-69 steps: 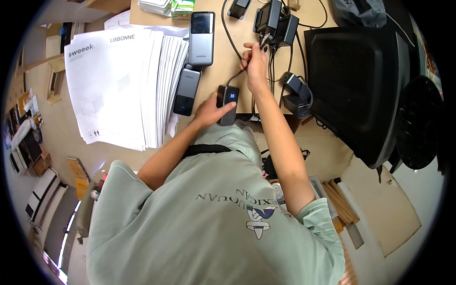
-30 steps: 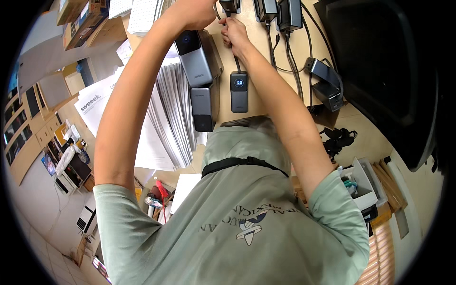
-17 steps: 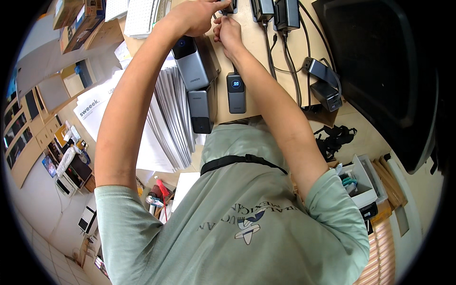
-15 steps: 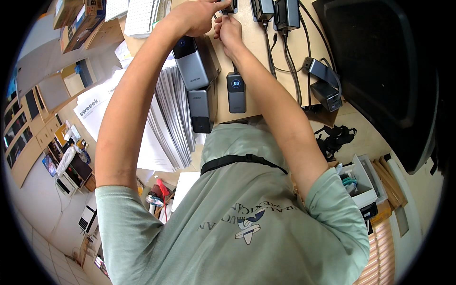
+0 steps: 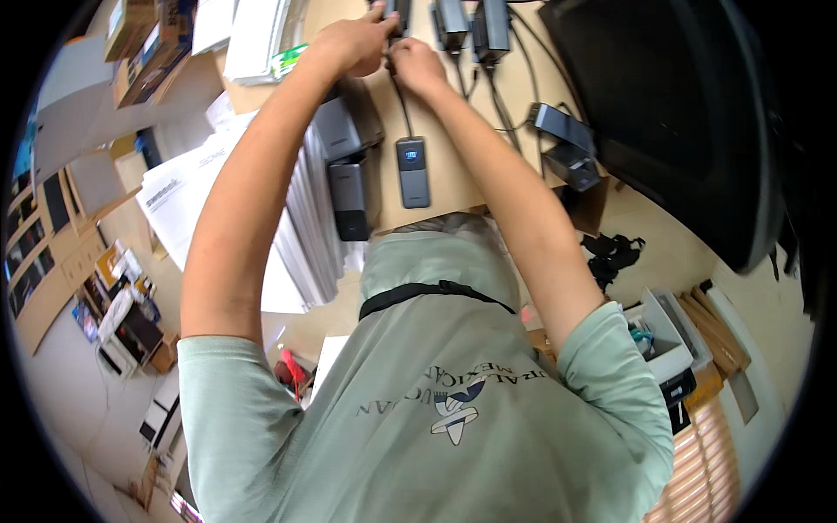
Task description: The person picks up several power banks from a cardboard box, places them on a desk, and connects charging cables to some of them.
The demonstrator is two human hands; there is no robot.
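Observation:
A slim grey power bank [image 5: 414, 185] with a lit display lies near the table's front edge, and a black cable [image 5: 404, 106] runs from its far end up to my hands. My right hand [image 5: 418, 67] is closed, pinching the cable's other end; the plug is mostly hidden by the fingers. Beside it, my left hand [image 5: 353, 44] is closed on a dark charging block [image 5: 399, 14], fingers along its side, at the picture's top edge. Whether the plug sits inside the block cannot be made out.
Two more dark blocks [image 5: 491, 33] with cables stand right of my hands. Larger grey power banks [image 5: 350, 193] and a stack of papers [image 5: 292, 235] lie left. A black monitor [image 5: 663, 122] fills the right, near another grey device [image 5: 565, 125]. White sheets [image 5: 257, 39] lie far left.
The view has shifted, moving the table's things leftward. The power bank's display has changed its reading. The cable between it and my right hand shows more fully. Both hands stay at the charging block.

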